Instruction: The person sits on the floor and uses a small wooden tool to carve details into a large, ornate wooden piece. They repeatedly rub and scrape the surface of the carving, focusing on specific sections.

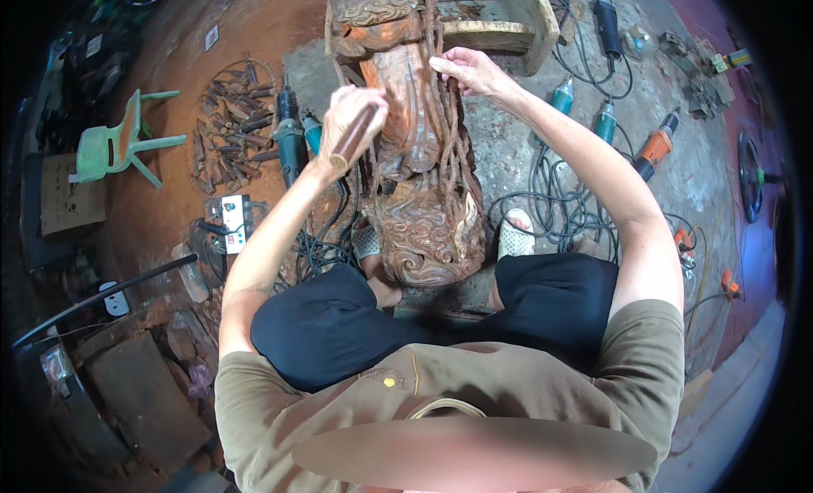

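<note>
A carved wooden sculpture, brown with swirling relief and long root-like strands, lies between my knees and stretches away from me. Wrapped around a round, dark wooden tool handle, my left hand is over the carving's left side; it looks like a carving chisel, but its working end is hidden. My right hand reaches in from the right, its thumb and fingers closed at the strands along the carving's upper right edge. Between my two hands, a smoother orange-brown section of the wood shows.
Left of the carving lies a heap of wood-handled chisels beside a teal power tool. A small green chair stands farther left. Tangled cables and an orange grinder lie right. A wooden frame stands beyond.
</note>
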The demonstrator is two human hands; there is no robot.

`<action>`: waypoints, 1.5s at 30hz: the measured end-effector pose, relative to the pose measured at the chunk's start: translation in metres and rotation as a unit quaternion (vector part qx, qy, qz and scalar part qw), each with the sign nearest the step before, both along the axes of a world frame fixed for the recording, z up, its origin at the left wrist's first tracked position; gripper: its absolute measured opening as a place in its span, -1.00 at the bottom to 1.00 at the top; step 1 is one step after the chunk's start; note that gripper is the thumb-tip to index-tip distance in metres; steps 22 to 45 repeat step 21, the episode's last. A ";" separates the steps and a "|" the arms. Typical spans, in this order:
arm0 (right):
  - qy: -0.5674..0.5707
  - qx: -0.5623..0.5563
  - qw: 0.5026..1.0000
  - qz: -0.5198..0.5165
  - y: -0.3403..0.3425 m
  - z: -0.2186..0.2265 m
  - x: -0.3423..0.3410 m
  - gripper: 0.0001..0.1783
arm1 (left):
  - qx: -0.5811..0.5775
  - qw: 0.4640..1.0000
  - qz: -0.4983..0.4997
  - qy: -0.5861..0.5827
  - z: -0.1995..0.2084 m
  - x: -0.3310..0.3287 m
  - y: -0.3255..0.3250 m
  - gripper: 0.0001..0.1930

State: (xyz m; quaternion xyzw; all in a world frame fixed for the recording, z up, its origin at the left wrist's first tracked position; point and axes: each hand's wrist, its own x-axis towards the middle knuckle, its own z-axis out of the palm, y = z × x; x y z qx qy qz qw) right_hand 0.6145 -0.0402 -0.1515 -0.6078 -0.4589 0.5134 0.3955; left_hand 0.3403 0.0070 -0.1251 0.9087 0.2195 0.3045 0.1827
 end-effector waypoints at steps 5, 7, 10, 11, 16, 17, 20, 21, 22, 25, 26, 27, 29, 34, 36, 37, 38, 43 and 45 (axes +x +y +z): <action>0.016 -0.004 1.000 0.008 0.006 -0.004 0.002 -0.39 | -0.081 0.996 -0.036 0.021 0.020 -0.006 0.009 -0.91; -0.056 0.067 0.996 -0.035 0.006 -0.021 0.002 -0.35 | -0.003 1.000 -0.014 0.006 0.030 0.011 0.026 -0.90; -0.183 0.147 0.968 -0.090 -0.002 0.000 -0.016 -0.31 | 0.028 0.999 0.029 0.005 0.019 0.011 0.033 -0.87; -0.241 0.208 0.944 -0.091 -0.006 0.002 -0.017 -0.40 | 0.058 0.998 0.027 0.004 0.010 0.012 0.029 -0.86; -0.428 0.389 0.812 -0.074 -0.005 0.004 -0.014 -0.59 | -0.026 0.997 -0.051 0.053 0.017 0.001 -0.003 -0.86; -0.444 0.399 0.800 -0.069 -0.004 0.008 -0.015 -0.59 | -0.012 0.998 -0.043 0.049 0.022 0.001 -0.001 -0.86; -0.478 0.393 0.784 -0.046 -0.003 0.008 -0.016 -0.54 | 0.008 0.999 -0.031 0.006 0.029 0.015 0.020 -0.85; -0.496 0.396 0.771 -0.043 -0.003 0.009 -0.018 -0.54 | -0.001 1.000 -0.026 0.013 0.028 0.017 0.026 -0.82; -0.496 0.396 0.771 -0.043 -0.003 0.009 -0.018 -0.54 | -0.001 1.000 -0.026 0.013 0.028 0.017 0.026 -0.82; -0.496 0.396 0.771 -0.043 -0.003 0.009 -0.018 -0.54 | -0.001 1.000 -0.026 0.013 0.028 0.017 0.026 -0.82; -0.496 0.396 0.771 -0.043 -0.003 0.009 -0.018 -0.54 | -0.001 1.000 -0.026 0.013 0.028 0.017 0.026 -0.82; -0.496 0.396 0.771 -0.043 -0.003 0.009 -0.018 -0.54 | -0.001 1.000 -0.026 0.013 0.028 0.017 0.026 -0.82; -0.496 0.396 0.771 -0.043 -0.003 0.009 -0.018 -0.54 | -0.001 1.000 -0.026 0.013 0.028 0.017 0.026 -0.82; -0.496 0.396 0.771 -0.043 -0.003 0.009 -0.018 -0.54 | -0.001 1.000 -0.026 0.013 0.028 0.017 0.026 -0.82; -0.496 0.396 0.771 -0.043 -0.003 0.009 -0.018 -0.54 | -0.001 1.000 -0.026 0.013 0.028 0.017 0.026 -0.82; -0.496 0.396 0.771 -0.043 -0.003 0.009 -0.018 -0.54 | -0.001 1.000 -0.026 0.013 0.028 0.017 0.026 -0.82; -0.496 0.396 0.771 -0.043 -0.003 0.009 -0.018 -0.54 | -0.001 1.000 -0.026 0.013 0.028 0.017 0.026 -0.82; -0.496 0.396 0.771 -0.043 -0.003 0.009 -0.018 -0.54 | -0.001 1.000 -0.026 0.013 0.028 0.017 0.026 -0.82; -0.496 0.396 0.771 -0.043 -0.003 0.009 -0.018 -0.54 | -0.001 1.000 -0.026 0.013 0.028 0.017 0.026 -0.82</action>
